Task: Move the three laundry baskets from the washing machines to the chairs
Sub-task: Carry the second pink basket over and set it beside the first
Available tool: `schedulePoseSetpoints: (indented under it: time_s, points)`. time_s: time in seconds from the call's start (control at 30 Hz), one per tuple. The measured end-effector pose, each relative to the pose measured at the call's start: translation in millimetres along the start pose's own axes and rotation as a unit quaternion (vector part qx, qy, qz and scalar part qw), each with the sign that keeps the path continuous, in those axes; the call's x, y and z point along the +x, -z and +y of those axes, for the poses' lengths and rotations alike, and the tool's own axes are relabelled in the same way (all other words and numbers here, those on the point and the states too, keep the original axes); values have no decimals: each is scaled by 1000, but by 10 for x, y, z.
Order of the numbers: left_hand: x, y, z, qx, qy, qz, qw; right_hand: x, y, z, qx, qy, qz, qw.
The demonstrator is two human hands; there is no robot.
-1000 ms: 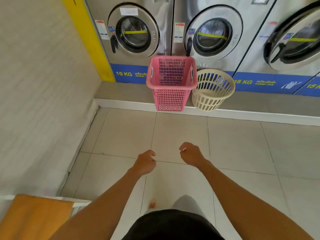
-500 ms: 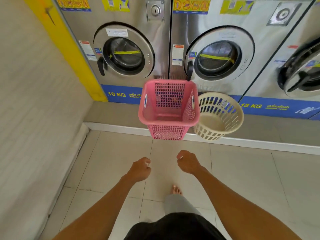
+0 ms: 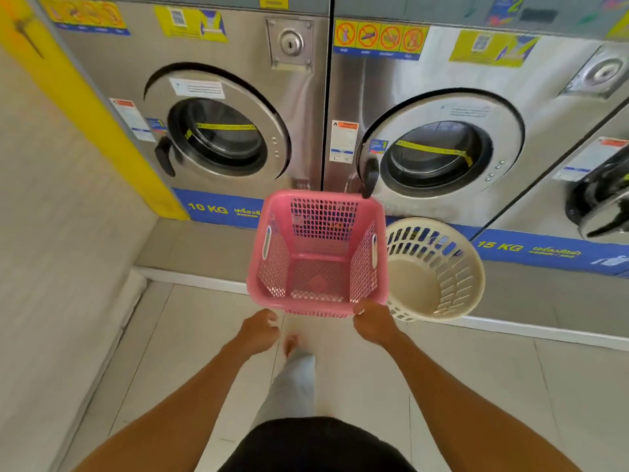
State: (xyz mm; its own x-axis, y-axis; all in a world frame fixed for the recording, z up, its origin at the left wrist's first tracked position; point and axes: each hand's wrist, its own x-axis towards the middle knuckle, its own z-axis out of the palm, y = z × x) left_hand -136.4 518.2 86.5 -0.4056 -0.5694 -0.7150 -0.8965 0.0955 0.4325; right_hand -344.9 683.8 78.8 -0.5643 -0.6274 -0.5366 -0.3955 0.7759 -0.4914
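Note:
A pink square mesh laundry basket [image 3: 318,253] stands empty on the grey ledge [image 3: 190,248] in front of the washing machines. A cream round slotted basket [image 3: 432,270] leans against its right side, tilted toward me. My left hand [image 3: 257,332] hovers just below the pink basket's front left corner, fingers curled, holding nothing and apart from the basket. My right hand [image 3: 372,323] is curled too, and its thumb side meets the front right corner of the pink rim without wrapping around it. A third basket is not in view.
Steel front-loading washers [image 3: 224,141] [image 3: 439,155] line the back, doors closed; a third washer [image 3: 599,199] is at the far right. A pale wall [image 3: 51,250] closes the left side. A white curb [image 3: 204,279] edges the ledge above the tiled floor [image 3: 476,379].
I have walked closer to the washers, so the baskets now sit just beyond my hands. Both hands rose toward the pink basket, and the right one reached its front corner.

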Motion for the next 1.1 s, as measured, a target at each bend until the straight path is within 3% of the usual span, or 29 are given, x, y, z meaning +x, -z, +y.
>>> schedulePoseSetpoints:
  time_s: [0.53,0.7,0.83,0.93,1.1]
  points:
    - [1449,683,339,113,-72,26,991,1169,411,-138,29,-122,32,992]
    - [1727,755,405,154,-28,51,986,1499,416,0,14,-157,28,987]
    - [2002,832,371,208,-1,65,976,1814,426,187,36,-215,68,974]
    - [2201,795,389,178,-13,79,981,1982,354,300,49,-211,101,971]
    - [2474,642,412,98,22,88,991,2151,272,366,104,-232,75,964]
